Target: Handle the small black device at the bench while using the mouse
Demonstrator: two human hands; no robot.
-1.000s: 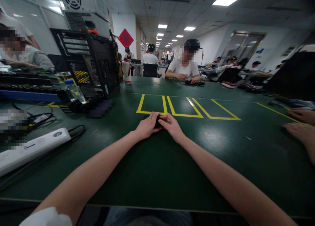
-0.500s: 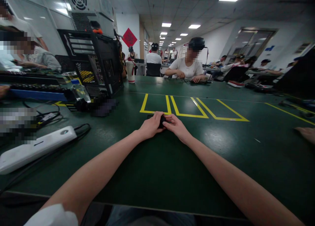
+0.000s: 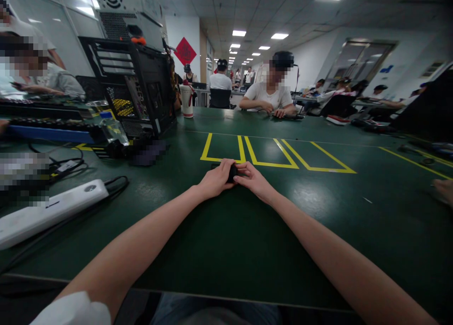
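Note:
A small black object (image 3: 232, 173) lies between my two hands, low over the green table (image 3: 226, 240); its kind is hard to make out. My left hand (image 3: 216, 179) wraps over it from the left, fingers closed and covering most of it. From the right, the fingertips of my right hand (image 3: 252, 179) pinch its near right side. A dark edge also shows just beyond my left knuckles. Right behind my hands runs the yellow tape outline (image 3: 262, 164) on the tabletop.
To the left stand a black computer case (image 3: 130, 84), a clear bottle with blue cap (image 3: 112, 128) and a white power strip (image 3: 53, 212) with cables. A white cup (image 3: 187, 101) is farther back. Across the table a person (image 3: 271, 94) works; another person's hand (image 3: 443, 189) shows at right.
My hands and the black object hold almost the same place. The view has shifted slightly. The hand at the far right edge has moved a little.

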